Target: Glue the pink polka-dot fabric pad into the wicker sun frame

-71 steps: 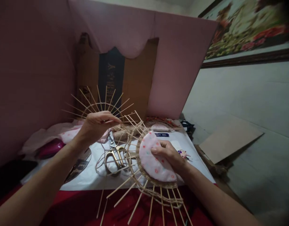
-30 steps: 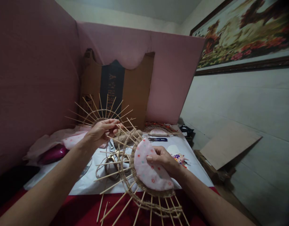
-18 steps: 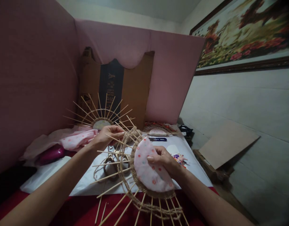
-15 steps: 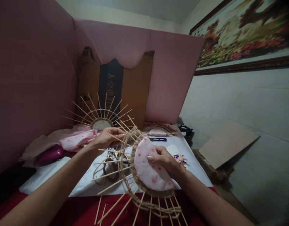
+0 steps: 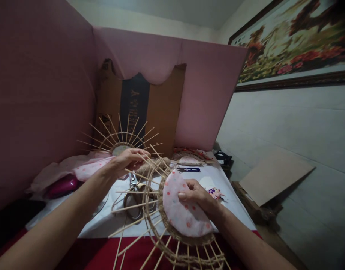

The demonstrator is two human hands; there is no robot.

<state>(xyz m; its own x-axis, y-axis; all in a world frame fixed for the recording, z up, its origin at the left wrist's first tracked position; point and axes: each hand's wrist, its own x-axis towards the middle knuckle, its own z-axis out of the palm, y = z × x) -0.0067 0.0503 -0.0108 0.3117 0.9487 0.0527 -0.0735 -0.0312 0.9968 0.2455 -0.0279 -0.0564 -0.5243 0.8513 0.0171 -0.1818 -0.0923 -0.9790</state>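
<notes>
My right hand (image 5: 200, 197) grips a half-round woven piece by its dotted pink-white fabric centre (image 5: 178, 213), thumb on top. Thin wooden sticks fan out from that centre, joined by rows of brown twine (image 5: 150, 221). At the upper end of the fan, my left hand (image 5: 131, 160) has its fingers pinched together beside the stick tips. What lies between those fingertips is too small to make out. Behind the sticks, a ball of twine (image 5: 154, 167) and a pair of scissors (image 5: 133, 204) rest on the white table covering (image 5: 99, 225).
A similar stick fan (image 5: 120, 140) stands at the back left, near pink dotted cloth (image 5: 90, 168) and a shiny magenta object (image 5: 62, 185). Farther right lie another woven half-round (image 5: 189, 160), a dark blue cutter (image 5: 189, 170) and patterned scraps (image 5: 214, 193). Cardboard (image 5: 164, 112) leans behind.
My left hand has moved slightly up along the sticks, its fingers shifting near their tips. The fan in my right hand sits a little lower and farther right. The view has shifted slightly.
</notes>
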